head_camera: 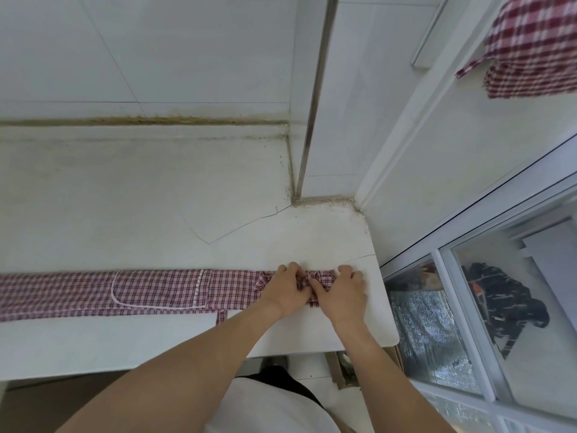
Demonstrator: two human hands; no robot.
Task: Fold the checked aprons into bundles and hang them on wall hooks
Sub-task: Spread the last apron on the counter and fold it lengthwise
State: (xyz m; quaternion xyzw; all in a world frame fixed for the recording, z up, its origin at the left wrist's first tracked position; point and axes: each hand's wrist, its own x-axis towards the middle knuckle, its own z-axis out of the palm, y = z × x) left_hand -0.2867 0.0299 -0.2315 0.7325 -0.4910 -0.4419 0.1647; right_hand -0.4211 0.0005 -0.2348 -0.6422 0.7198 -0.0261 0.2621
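A red-and-white checked apron [156, 292] lies folded into a long narrow strip across the white counter [140, 198], running from the left edge to the right end. A pocket with pink trim shows on its middle. My left hand [285, 292] and my right hand [342, 292] sit side by side on the strip's right end, fingers curled over the bunched cloth there. A strap end [221, 317] hangs below the strip. A second checked apron [530, 48] hangs on the wall at the upper right.
The counter ends just right of my hands, with a crack across its corner [359, 257]. A tiled wall and a metal corner strip [315, 98] stand behind. A window [499, 307] fills the right side.
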